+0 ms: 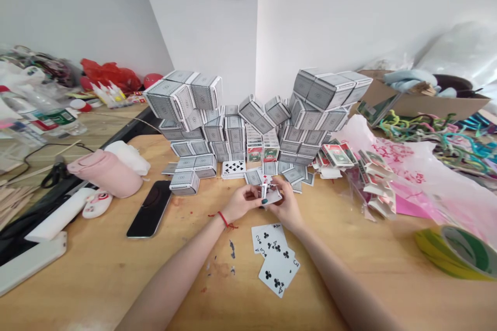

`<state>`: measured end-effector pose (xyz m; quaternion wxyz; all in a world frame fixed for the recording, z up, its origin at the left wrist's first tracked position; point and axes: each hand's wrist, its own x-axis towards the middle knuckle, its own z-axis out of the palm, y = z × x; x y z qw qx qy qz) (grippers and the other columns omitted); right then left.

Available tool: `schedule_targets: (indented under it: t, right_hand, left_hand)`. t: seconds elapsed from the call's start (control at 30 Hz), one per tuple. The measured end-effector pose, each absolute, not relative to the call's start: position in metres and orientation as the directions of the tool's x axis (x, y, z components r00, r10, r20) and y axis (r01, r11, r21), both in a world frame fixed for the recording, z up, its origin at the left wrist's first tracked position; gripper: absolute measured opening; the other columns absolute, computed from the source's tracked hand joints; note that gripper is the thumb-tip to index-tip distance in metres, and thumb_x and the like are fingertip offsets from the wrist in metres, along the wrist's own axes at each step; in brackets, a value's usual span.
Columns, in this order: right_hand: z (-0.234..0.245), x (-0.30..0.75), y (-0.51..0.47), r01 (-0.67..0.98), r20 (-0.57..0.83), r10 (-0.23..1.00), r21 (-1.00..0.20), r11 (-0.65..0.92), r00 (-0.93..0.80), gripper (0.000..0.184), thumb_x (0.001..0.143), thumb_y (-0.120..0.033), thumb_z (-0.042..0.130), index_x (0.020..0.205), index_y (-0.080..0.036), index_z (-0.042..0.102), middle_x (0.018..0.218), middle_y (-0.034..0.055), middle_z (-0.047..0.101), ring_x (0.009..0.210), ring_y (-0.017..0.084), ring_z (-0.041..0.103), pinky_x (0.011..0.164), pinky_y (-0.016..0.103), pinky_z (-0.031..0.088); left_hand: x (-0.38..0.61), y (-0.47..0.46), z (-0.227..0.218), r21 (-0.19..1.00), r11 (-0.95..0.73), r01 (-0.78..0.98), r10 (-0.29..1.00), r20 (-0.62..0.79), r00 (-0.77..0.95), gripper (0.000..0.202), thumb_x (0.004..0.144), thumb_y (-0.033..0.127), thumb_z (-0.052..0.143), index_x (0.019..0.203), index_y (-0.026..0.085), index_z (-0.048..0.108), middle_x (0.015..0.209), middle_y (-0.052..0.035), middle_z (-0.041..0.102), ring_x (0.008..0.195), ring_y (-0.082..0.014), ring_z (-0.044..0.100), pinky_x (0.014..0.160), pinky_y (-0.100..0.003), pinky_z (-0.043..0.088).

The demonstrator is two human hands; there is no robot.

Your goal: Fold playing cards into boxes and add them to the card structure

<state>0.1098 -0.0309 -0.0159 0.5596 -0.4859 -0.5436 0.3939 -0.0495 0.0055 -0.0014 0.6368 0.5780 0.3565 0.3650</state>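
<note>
Club cards (275,258) lie nearest on the desk (349,279). Just beyond, the left hand (241,201) and right hand (286,202) pinch one card (271,194) between their fingers. Even pressure from both sides should keep any crease straight. Card cubes (248,119) stack farther back.

Wooden table (388,248); club cards (275,258), phone (149,209)

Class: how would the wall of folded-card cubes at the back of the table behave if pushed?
Probably light: the cubes look hollow, folded from cards like the card the left hand and right hand hold. Likely to topple: upper ones overhang, tilted. Probably crushable under a firm grip.
</note>
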Motion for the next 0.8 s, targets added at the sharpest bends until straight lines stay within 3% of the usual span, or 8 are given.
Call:
schedule_targets:
  t: [0.1,0.27,0.43,0.57,0.8]
  right_hand:
    - [-0.017,0.111,-0.028,-0.101,0.091,0.995,-0.99,0.096,0.05,0.065,0.054,-0.022,0.075,0.114,-0.025,0.048,0.106,0.0066,0.053,0.088,0.021,0.055,0.072,0.034,0.048]
    - [-0.012,0.116,-0.025,-0.329,0.026,0.999,-0.944,0.031,0.021,0.055,0.057,-0.023,0.074,0.109,-0.023,0.053,0.112,0.0059,0.056,0.103,0.022,0.052,0.087,0.035,0.042]
    - [-0.013,0.121,-0.025,-0.326,0.055,0.998,-0.944,0.039,-0.04,0.051,0.059,-0.025,0.072,0.107,-0.022,0.055,0.105,0.006,0.06,0.098,0.023,0.054,0.083,0.036,0.043]
    - [-0.014,0.122,-0.027,-0.305,0.071,0.995,-0.951,0.047,-0.068,0.051,0.058,-0.026,0.073,0.106,-0.024,0.054,0.102,0.0052,0.06,0.089,0.021,0.055,0.072,0.032,0.046]
    - [-0.01,0.119,-0.031,-0.389,0.06,0.984,-0.921,-0.011,-0.168,0.053,0.058,-0.026,0.072,0.106,-0.027,0.049,0.1,0.0031,0.056,0.076,0.017,0.055,0.061,0.027,0.044]
  left_hand:
    - [-0.049,0.007,-0.005,0.996,0.055,-0.074,0.894,-0.016,0.448,0.03,0.058,0.03,0.072,0.065,0.014,0.048,0.078,-0.001,0.057,0.074,-0.0117,0.055,0.072,-0.028,0.044]
    - [-0.048,0.009,-0.012,0.995,0.022,-0.099,0.891,0.025,0.453,0.029,0.058,0.027,0.073,0.065,0.013,0.049,0.087,-0.0046,0.059,0.087,-0.0158,0.056,0.08,-0.031,0.044]
    - [-0.046,0.004,-0.014,0.999,-0.016,-0.035,0.869,0.031,0.495,0.028,0.061,0.029,0.071,0.069,0.013,0.049,0.089,-0.0059,0.061,0.08,-0.0147,0.058,0.076,-0.031,0.046]
    - [-0.044,-0.001,-0.012,0.986,-0.148,0.073,0.859,0.092,0.503,0.024,0.064,0.029,0.068,0.071,0.014,0.051,0.097,-0.0076,0.061,0.083,-0.0153,0.058,0.077,-0.031,0.046]
    - [-0.044,-0.004,-0.006,0.896,-0.354,0.268,0.834,0.173,0.524,0.017,0.068,0.027,0.065,0.071,0.015,0.053,0.091,-0.0047,0.062,0.084,-0.0162,0.057,0.075,-0.03,0.045]
